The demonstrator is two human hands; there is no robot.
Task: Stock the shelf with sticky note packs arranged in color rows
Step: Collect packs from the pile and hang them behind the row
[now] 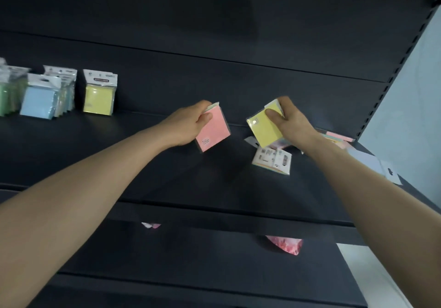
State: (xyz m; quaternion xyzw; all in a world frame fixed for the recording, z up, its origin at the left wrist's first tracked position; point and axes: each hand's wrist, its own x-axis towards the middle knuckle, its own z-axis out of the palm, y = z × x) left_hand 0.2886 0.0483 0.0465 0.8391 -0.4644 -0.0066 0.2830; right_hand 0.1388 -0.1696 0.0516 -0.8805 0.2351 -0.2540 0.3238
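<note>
Head view: both of my bare arms reach forward and up to the dark shelf (119,155), forearms nearly straight and converging toward its middle.

My left hand (188,124) is curled round the top end of a pink pack (213,130), thumb pressed on the front face and fingers behind it. The pink face is turned toward me. Its long axis runs close to upright, leaning a little, with the free lower end pointing down at the shelf. I cannot tell whether that corner touches the board.

My right hand (292,121) pinches a yellow pack (263,127) at its upper right, thumb on the front and fingers wrapped over the white header end. This pack is tipped more strongly, one corner pointing left toward the pink one. The two are near each other but apart.

Just below the yellow pack a white-backed pack (272,161) lies flat, and more loose packs (338,138) lie beyond my right wrist.

Far left on the same shelf, a yellow upright pack (99,94) stands alone beside a row of blue packs (39,101) and green packs (7,97).
</note>
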